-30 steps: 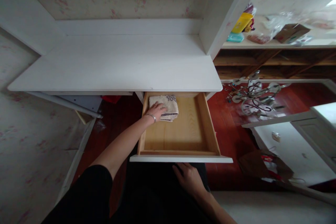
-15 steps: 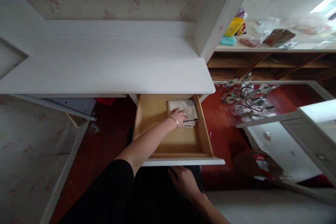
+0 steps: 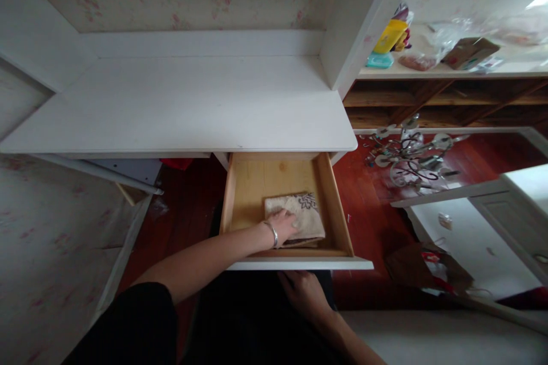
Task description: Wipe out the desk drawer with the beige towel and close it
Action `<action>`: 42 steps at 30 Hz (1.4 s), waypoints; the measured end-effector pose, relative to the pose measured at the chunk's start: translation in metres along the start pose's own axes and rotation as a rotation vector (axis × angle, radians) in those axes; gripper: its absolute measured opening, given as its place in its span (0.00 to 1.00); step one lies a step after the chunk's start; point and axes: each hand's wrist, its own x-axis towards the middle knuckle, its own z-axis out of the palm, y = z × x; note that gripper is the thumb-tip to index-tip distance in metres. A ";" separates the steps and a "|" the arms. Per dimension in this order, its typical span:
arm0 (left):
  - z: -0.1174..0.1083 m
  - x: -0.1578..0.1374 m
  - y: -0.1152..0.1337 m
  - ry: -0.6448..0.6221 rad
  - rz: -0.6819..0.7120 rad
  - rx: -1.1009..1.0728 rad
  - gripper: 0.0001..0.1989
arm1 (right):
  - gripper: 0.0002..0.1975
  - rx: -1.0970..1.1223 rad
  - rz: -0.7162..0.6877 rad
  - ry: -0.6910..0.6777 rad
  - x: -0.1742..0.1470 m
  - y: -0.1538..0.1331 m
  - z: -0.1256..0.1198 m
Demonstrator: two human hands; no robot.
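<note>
A wooden drawer [image 3: 336, 205] stands pulled out from under a white desk [image 3: 192, 108]. In its near right corner lies a folded beige towel [image 3: 302, 214] with a dark flower pattern. My left hand [image 3: 283, 226], a silver bracelet on the wrist, lies flat on the towel's near left part with fingers spread. My right hand [image 3: 305, 293] is below the drawer's white front panel [image 3: 299, 265], resting on my dark-clothed lap with fingers loosely curled and nothing in it.
A shelf at the right holds a yellow box [image 3: 391, 34], plastic bags and a cardboard box [image 3: 468, 51]. A metal chandelier [image 3: 411, 157] lies on the red wooden floor. A white cabinet [image 3: 479, 228] stands at the right.
My left hand has slid the towel from the drawer's far left, across to the far right, then toward me into the near right corner. My right hand has stayed put.
</note>
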 end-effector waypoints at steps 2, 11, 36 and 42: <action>0.007 -0.015 -0.014 -0.008 -0.049 0.011 0.21 | 0.17 0.006 -0.002 0.003 0.000 0.000 0.000; 0.026 -0.063 -0.076 0.085 -0.349 0.028 0.25 | 0.17 0.033 0.019 0.029 -0.001 -0.003 0.001; -0.025 0.095 -0.065 0.223 -0.215 -0.061 0.29 | 0.17 -0.184 0.034 -0.006 -0.002 -0.017 -0.012; -0.014 0.055 -0.039 0.072 0.026 -0.032 0.32 | 0.16 -0.172 0.057 -0.025 0.000 -0.017 -0.012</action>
